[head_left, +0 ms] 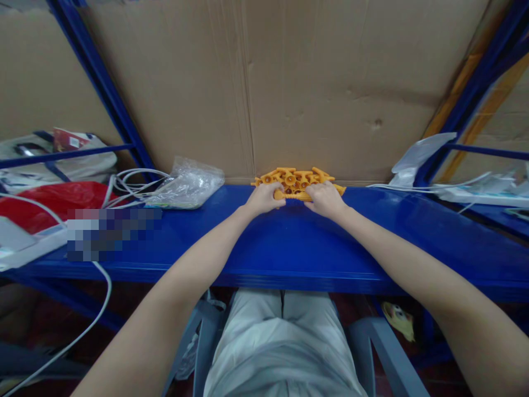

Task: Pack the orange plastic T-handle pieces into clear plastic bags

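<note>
A cluster of orange-yellow plastic pieces (290,180) lies on the far side of the blue tabletop, against the cardboard wall. Several of them show round, cup-like openings, and some have bar-shaped ends sticking up. Their exact kind is too small to tell. My left hand (264,199) is closed at the near left of the cluster, thumb and fingers gripping an orange plastic piece. On the near right, my right hand (328,199) has its fingers curled over the orange pieces. A ribbed orange edge shows between both hands. The fingertips are partly hidden.
A blue metal table (289,248) spans the view, with a cardboard wall (309,82) behind. At left lie a clear plastic bag (190,184), white cables (132,182) and a red bag (61,201). A whitish plastic wrapper (419,157) leans by the right blue post.
</note>
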